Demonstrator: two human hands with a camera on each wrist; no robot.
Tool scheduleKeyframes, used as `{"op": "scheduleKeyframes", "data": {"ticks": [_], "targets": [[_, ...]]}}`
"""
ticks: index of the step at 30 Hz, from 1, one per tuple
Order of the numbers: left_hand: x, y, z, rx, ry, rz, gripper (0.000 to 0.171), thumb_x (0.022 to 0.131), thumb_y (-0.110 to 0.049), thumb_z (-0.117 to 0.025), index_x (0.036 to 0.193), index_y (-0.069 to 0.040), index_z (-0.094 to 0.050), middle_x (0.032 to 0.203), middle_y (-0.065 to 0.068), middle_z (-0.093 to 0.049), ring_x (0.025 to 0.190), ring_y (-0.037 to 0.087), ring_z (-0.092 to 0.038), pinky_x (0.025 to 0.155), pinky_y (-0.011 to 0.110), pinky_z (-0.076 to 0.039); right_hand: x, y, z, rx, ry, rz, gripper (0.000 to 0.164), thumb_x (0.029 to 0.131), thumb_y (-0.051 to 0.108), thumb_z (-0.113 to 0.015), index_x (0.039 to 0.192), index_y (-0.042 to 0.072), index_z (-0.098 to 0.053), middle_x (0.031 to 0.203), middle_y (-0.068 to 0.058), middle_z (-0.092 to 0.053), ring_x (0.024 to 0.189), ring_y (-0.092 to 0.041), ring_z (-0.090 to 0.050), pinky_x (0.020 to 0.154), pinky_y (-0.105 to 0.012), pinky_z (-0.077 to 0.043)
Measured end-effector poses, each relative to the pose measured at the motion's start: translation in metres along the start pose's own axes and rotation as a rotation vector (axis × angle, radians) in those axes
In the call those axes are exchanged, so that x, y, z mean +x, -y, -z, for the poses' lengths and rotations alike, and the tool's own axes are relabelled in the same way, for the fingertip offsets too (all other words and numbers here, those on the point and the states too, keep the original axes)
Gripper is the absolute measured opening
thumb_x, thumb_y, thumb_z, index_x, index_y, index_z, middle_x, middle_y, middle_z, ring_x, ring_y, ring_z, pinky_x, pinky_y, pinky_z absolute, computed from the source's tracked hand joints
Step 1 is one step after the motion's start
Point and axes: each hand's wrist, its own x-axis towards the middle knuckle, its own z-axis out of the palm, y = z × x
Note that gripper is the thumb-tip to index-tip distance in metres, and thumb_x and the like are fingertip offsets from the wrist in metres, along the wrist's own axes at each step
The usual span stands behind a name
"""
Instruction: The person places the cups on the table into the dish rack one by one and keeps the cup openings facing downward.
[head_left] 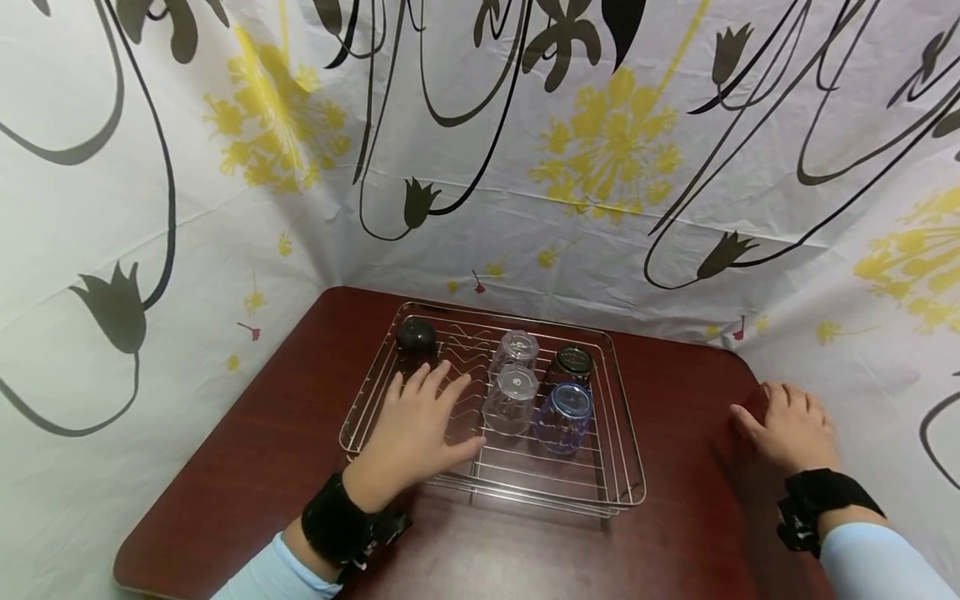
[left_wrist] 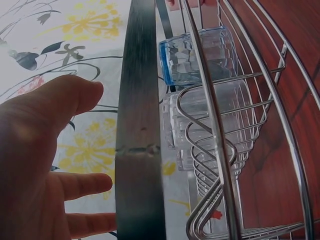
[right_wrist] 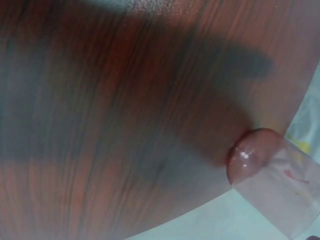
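My left hand (head_left: 416, 429) hovers over the left side of a wire rack (head_left: 558, 496), fingers spread and holding nothing; its fingertips overlap a dark glass (head_left: 417, 337) in the head view. In the left wrist view its thumb (left_wrist: 75, 95) is apart from the rack's wires. Upside down on the rack are two clear glasses (head_left: 512, 400), a blue glass (head_left: 564, 418) and a dark green glass (head_left: 573, 364). My right hand (head_left: 798, 429) is at a pinkish clear glass (right_wrist: 260, 155) at the table's right corner. That glass's visible wall shows no fingers on it.
A dark red-brown table (head_left: 262, 433) bears the rack. Flower-printed white sheeting (head_left: 465, 150) hangs close around the table's back and sides. Wavy wire dividers (left_wrist: 200, 165) run along the rack, and a flat dark bar (left_wrist: 142, 125) crosses the left wrist view.
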Motion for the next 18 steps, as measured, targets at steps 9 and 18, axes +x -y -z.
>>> {"op": "scheduleKeyframes", "data": {"ticks": [9, 18], "targets": [[-0.003, 0.003, 0.001, -0.016, -0.008, 0.022, 0.089, 0.081, -0.075, -0.061, 0.153, -0.026, -0.042, 0.161, 0.009, -0.035, 0.148, 0.037, -0.031, 0.117, 0.066, -0.021, 0.008, -0.002, -0.008, -0.017, -0.005, 0.005, 0.089, 0.098, 0.065, -0.045, 0.145, -0.009, -0.031, 0.141, -0.041, -0.028, 0.127, -0.065, -0.020, 0.092, -0.077, -0.020], [-0.003, 0.005, -0.002, 0.000, 0.005, 0.032, 0.093, 0.081, -0.083, -0.051, 0.154, -0.027, -0.040, 0.162, 0.008, -0.033, 0.148, 0.037, -0.030, 0.117, 0.064, -0.021, 0.020, -0.009, -0.008, -0.023, 0.007, 0.011, 0.090, 0.098, 0.065, -0.043, 0.148, -0.009, -0.028, 0.141, -0.041, -0.027, 0.126, -0.064, -0.020, 0.090, -0.076, -0.022]]}}
